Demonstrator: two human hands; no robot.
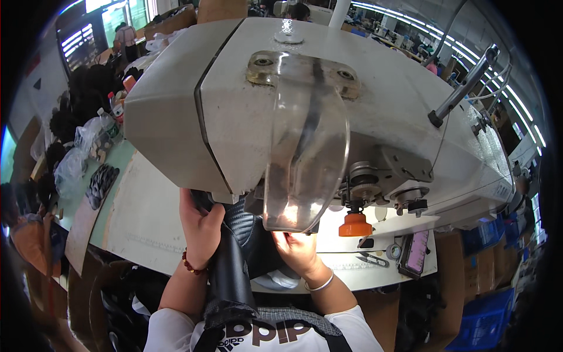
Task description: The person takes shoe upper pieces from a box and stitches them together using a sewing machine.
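Observation:
In front of me stands a pale sewing machine (164,117) with a clear plastic guard (305,158) hanging over its needle area. Beneath the head lies a black leather-like piece (230,273), smooth and rolled over on its near part, ribbed farther in. My left hand (201,232) grips this piece at its left side, thumb on top, beside the machine head's lower edge. On the other side, my right hand (296,252) reaches in under the guard, close to the piece's right side. Its fingertips are mostly hidden by the guard and bright light, as is the needle.
An orange knob (355,224) hangs under the machine arm. Thread snips (372,259), a tape roll (393,251) and a pink-topped box (415,252) lie at the table's right. Dark pieces (102,185), plastic bags (73,170) and a bottle (107,122) stand left. A person (35,240) sits far left.

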